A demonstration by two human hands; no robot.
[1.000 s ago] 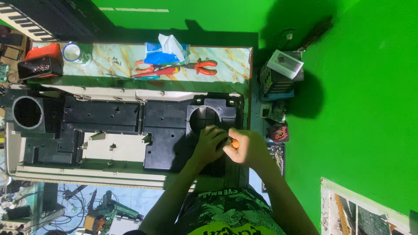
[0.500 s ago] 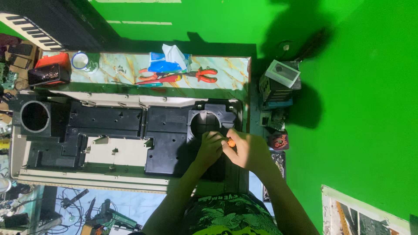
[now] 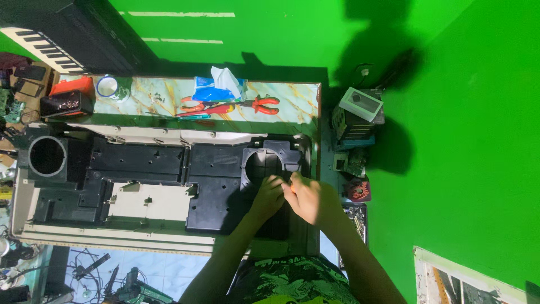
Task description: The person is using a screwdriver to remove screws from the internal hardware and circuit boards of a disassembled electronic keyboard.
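Hands met at the right end of the black plastic housing (image 3: pixel 169 174), laid flat on the table (image 3: pixel 157 101). Left hand (image 3: pixel 269 194) fingers curled beside the round opening (image 3: pixel 264 166), steadying; right hand (image 3: pixel 309 200) pinched narrow, contents cannot be told. Pliers (image 3: pixel 261 103) parked well apart.

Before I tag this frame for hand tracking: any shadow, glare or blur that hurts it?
Head view: sharp overall; a large dark shadow falls on the green wall; the left hand and right hand are evenly lit against the black plastic housing, whose recesses lose detail; no strong glare on the marbled tabletop.
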